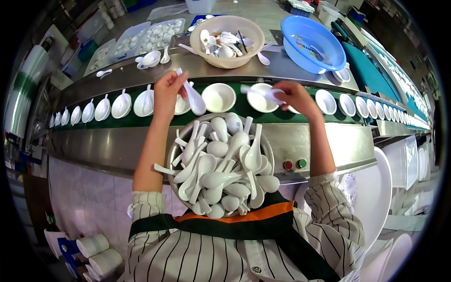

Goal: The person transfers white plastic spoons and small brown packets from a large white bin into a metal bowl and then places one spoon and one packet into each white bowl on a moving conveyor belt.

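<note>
My left hand pinches a white spoon by its handle, the scoop hanging down beside a white bowl partly hidden behind my hand. My right hand is closed on another white spoon, slightly blurred, over a white bowl. Between my hands stands a bowl with no spoon in it. These bowls sit in a row on a green conveyor belt. Close to my body, a round metal basin is heaped with white spoons.
Leftward along the belt, several bowls hold spoons; rightward, bowls continue without them. Beyond stand a beige basin of mixed spoons and a blue basin. Red and green buttons sit on the near metal panel.
</note>
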The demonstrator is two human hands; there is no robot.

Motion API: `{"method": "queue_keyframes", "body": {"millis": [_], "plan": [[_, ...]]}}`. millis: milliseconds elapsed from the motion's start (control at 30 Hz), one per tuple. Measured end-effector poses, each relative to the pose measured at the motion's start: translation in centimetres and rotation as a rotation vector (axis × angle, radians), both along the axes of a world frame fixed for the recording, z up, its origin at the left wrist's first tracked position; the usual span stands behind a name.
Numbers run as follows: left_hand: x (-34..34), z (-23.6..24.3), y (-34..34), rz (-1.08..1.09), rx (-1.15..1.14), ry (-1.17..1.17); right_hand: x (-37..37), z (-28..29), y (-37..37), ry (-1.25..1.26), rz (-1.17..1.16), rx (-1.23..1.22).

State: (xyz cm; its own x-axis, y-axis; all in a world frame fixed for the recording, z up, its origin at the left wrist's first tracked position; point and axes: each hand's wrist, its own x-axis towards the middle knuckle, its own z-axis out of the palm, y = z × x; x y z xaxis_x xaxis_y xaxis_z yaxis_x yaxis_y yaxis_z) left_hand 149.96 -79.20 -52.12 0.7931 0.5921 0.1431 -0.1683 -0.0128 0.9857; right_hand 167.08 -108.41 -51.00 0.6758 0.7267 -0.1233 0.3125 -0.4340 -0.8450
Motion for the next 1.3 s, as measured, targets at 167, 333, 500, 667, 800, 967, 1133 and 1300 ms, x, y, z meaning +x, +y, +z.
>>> {"method": "queue_keyframes", "body": {"millis": [167, 333, 500, 667, 800, 967, 1133, 1300], "plan": [[5.9, -6.4, 3.0, -0.023, 0.151, 0.210, 0.6, -9.4, 3.8, 0.255, -0.177, 0.158], [3.9, -8.6, 3.7, 0.149, 0.744, 0.470, -2.9, -4.2, 2.9, 0.153, -0.068, 0.105], [0.0, 0.5, -1.4, -0.822, 0.482, 0.411, -3.3, -1.3, -0.1, 0.466, 0.417, -0.052], [-2.0, 1.7, -3.3, -0.928, 0.487, 0.387, 0.0, -1.4, 2.6, 0.420, 0.115, 0.304], [-2.4, 2.1, -3.6, -0.887, 0.693, 0.304, 2.9, -4.8, 7.2, -0.052, -0.150, 0.344], [-3.2, 3.4, -3.9, -0.814, 0.895, 0.299, 1.2, -7.5, 9.8, -0.277, -0.087, 0.128], [-5.9, 3.3, -1.9, -0.643, 0.989, 0.314, -1.9, -5.0, 13.4, -0.233, 0.250, 0.174], [-8.9, 2.1, 3.6, -0.446, 0.431, 0.449, -4.3, -6.1, 22.7, -0.168, 0.648, -0.021]]}}
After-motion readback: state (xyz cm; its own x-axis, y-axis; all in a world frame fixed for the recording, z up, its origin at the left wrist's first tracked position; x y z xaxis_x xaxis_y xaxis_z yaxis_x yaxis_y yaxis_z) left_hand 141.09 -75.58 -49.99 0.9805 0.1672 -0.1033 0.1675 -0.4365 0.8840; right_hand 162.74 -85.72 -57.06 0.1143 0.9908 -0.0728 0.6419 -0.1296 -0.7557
